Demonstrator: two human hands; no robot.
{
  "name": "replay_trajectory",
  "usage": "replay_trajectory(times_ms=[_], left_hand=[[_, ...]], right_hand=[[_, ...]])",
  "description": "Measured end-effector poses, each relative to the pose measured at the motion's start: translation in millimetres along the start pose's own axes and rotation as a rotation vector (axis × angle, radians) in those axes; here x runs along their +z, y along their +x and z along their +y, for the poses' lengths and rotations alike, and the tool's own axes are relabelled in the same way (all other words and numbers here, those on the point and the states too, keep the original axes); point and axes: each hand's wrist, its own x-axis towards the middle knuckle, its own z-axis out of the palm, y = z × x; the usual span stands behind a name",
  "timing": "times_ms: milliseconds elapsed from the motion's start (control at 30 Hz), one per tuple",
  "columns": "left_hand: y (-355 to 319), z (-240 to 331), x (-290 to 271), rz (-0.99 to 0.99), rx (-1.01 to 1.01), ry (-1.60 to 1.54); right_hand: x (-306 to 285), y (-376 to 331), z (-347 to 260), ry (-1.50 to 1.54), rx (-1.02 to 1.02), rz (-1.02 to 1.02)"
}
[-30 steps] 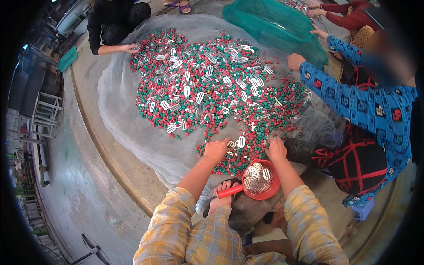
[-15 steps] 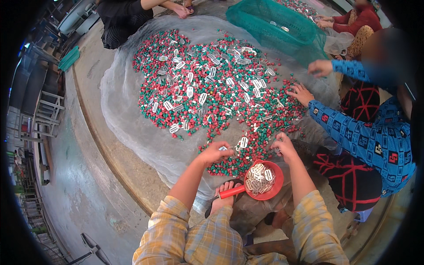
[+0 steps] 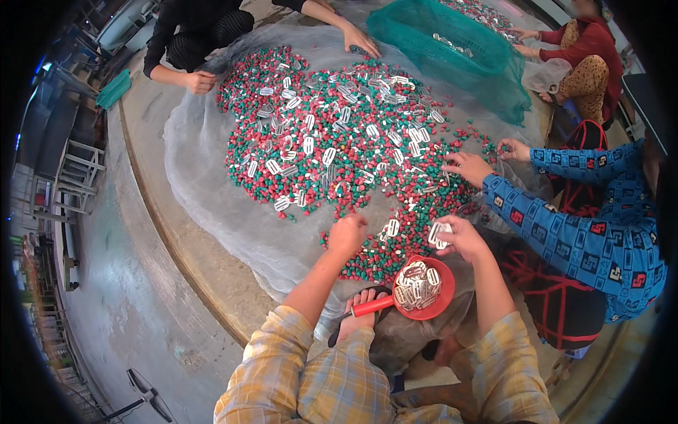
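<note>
Right hand lifted, apparently gripping white clips

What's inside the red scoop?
The red scoop is heaped with white oval plastic rings, piled above its rim. The rings cover the scoop's bottom, so whatever lies under them is hidden. The right hand just above holds more white rings.

Left hand closed in a fist at the edge of the red, green and white pieces. Right hand gripping white clips above red scoop. Green net beyond.
</note>
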Motion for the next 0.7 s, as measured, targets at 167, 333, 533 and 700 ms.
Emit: replay_trajectory(times_ms=[167,333,533,700], left_hand=[[-13,-14,14,-0.186,0.149,0.19],[-23,-10,21,-0.288,0.199,0.383],[-30,-14,12,-0.272,0.251,0.503],[-41,-16,18,-0.218,0.223,0.507]], right_hand=[[4,-18,-4,-0.414,0.076,-0.412],[27,-29,-20,-1.039,0.054,-0.63],[35,-10,-11,-1.087,0.067,-0.635],[64,12,-35,-1.145,-0.087,-0.26]])
